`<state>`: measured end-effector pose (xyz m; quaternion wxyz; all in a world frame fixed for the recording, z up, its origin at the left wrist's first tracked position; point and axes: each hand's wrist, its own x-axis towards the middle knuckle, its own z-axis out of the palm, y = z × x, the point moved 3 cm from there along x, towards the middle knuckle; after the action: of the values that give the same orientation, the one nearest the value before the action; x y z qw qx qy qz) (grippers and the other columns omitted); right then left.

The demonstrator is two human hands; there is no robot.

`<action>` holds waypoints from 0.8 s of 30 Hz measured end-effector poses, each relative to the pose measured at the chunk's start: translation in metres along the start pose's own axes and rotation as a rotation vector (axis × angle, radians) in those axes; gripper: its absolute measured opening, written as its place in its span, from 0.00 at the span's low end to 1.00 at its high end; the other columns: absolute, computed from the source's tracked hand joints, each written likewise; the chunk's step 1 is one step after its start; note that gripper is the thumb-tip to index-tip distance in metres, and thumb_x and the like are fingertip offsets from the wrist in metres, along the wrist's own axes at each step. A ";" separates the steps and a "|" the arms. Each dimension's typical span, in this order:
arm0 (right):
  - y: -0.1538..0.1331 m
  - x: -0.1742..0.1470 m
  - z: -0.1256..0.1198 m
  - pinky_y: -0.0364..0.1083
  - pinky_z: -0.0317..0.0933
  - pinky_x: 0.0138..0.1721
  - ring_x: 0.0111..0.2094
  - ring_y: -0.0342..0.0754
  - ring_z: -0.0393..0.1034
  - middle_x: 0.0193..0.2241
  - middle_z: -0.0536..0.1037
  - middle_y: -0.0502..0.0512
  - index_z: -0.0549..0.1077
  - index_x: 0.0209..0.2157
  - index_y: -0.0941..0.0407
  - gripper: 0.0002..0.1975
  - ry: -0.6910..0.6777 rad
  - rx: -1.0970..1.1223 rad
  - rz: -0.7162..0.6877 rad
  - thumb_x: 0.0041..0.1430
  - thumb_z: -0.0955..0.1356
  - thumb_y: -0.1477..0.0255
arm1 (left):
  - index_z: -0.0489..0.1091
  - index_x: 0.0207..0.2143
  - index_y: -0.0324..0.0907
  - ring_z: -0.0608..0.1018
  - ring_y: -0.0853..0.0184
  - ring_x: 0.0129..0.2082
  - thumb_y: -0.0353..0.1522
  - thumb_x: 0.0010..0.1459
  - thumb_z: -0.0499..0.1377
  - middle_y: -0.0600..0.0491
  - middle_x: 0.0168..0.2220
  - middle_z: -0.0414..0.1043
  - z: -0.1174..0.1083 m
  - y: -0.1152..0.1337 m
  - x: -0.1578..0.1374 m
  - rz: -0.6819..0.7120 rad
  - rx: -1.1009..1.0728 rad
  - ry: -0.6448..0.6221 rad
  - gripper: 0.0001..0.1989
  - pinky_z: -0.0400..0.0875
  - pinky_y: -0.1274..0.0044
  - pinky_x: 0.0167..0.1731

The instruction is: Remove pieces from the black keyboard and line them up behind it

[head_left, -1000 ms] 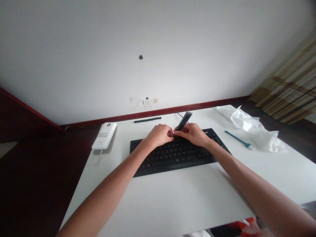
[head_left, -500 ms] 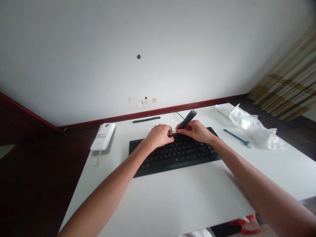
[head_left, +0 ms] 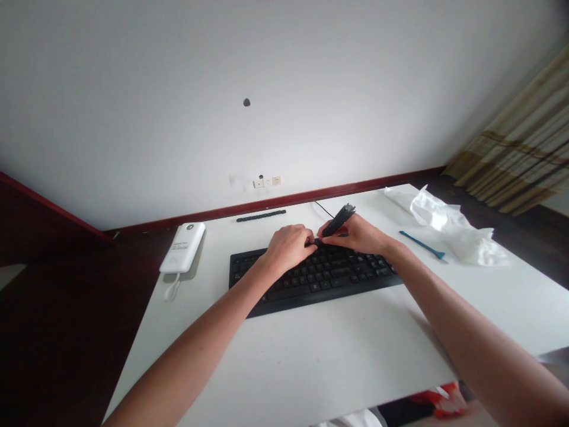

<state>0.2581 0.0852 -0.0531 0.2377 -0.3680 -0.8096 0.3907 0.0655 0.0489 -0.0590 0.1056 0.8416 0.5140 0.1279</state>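
A black keyboard (head_left: 306,292) lies across the white table under both my hands. My left hand (head_left: 290,244) rests over its upper middle, fingers curled and pinched together; what they hold, if anything, is hidden. Just to the right, my right hand (head_left: 353,236) grips a thick black pen-shaped tool (head_left: 339,219). The tool leans, its upper end pointing up and to the right, and its lower tip is hidden near the left fingertips at the keyboard's back edge.
A white power bank (head_left: 183,248) with a strap lies left. Behind the keyboard are a thin black strip (head_left: 261,216) and a cable (head_left: 324,209). At right lie a blue flat-ended tool (head_left: 422,244) and crumpled white plastic (head_left: 457,228). Wall sockets (head_left: 267,182) sit beyond the table.
The black tool in my right hand leans lower to the right than before. Both hands stay at the keyboard's back edge; the whole view has shifted slightly.
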 end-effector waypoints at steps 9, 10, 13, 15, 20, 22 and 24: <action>-0.008 -0.002 -0.006 0.48 0.70 0.41 0.37 0.52 0.78 0.35 0.85 0.49 0.83 0.41 0.50 0.12 -0.057 -0.132 -0.011 0.56 0.73 0.62 | 0.79 0.41 0.45 0.80 0.61 0.41 0.36 0.65 0.61 0.51 0.41 0.79 0.004 0.004 0.001 0.023 0.052 0.003 0.08 0.74 0.72 0.42; -0.009 -0.003 -0.006 0.48 0.70 0.41 0.37 0.52 0.78 0.36 0.84 0.49 0.83 0.41 0.50 0.12 -0.064 -0.130 -0.012 0.57 0.73 0.62 | 0.79 0.41 0.45 0.80 0.61 0.41 0.36 0.65 0.61 0.51 0.41 0.79 0.004 0.004 0.001 0.026 0.063 0.004 0.08 0.74 0.72 0.42; -0.011 -0.004 -0.005 0.47 0.70 0.41 0.38 0.52 0.79 0.36 0.85 0.49 0.83 0.41 0.51 0.11 -0.081 -0.109 -0.024 0.57 0.72 0.64 | 0.78 0.40 0.45 0.80 0.61 0.41 0.35 0.64 0.60 0.51 0.40 0.78 0.005 0.005 0.001 0.038 0.096 0.018 0.07 0.74 0.72 0.40; -0.013 -0.004 -0.005 0.47 0.70 0.42 0.38 0.53 0.79 0.37 0.85 0.50 0.83 0.41 0.51 0.11 -0.100 -0.093 -0.041 0.57 0.72 0.65 | 0.78 0.41 0.44 0.80 0.61 0.40 0.35 0.65 0.60 0.50 0.39 0.78 0.007 0.006 0.001 0.040 0.114 0.022 0.08 0.74 0.73 0.39; -0.013 -0.004 -0.003 0.48 0.70 0.43 0.40 0.54 0.79 0.39 0.85 0.53 0.82 0.42 0.53 0.12 -0.169 -0.037 -0.056 0.57 0.73 0.67 | 0.77 0.42 0.44 0.80 0.60 0.42 0.35 0.64 0.60 0.50 0.40 0.78 0.009 0.004 0.001 0.051 0.108 0.022 0.08 0.73 0.73 0.38; -0.011 -0.004 -0.002 0.48 0.70 0.42 0.40 0.54 0.79 0.39 0.85 0.53 0.82 0.42 0.53 0.12 -0.176 -0.022 -0.045 0.57 0.72 0.67 | 0.77 0.41 0.44 0.79 0.60 0.42 0.35 0.64 0.60 0.51 0.40 0.78 0.009 0.003 0.001 0.058 0.104 0.028 0.07 0.73 0.73 0.38; -0.008 -0.003 -0.001 0.48 0.70 0.42 0.40 0.53 0.79 0.39 0.85 0.52 0.82 0.42 0.53 0.11 -0.181 -0.014 -0.043 0.57 0.72 0.67 | 0.77 0.41 0.44 0.79 0.61 0.41 0.34 0.64 0.60 0.51 0.40 0.78 0.008 0.003 0.001 0.060 0.099 0.030 0.07 0.73 0.73 0.38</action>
<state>0.2572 0.0798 -0.0459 0.1692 -0.3153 -0.8383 0.4113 0.0713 0.0480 -0.0658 0.0521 0.8589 0.4956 0.1179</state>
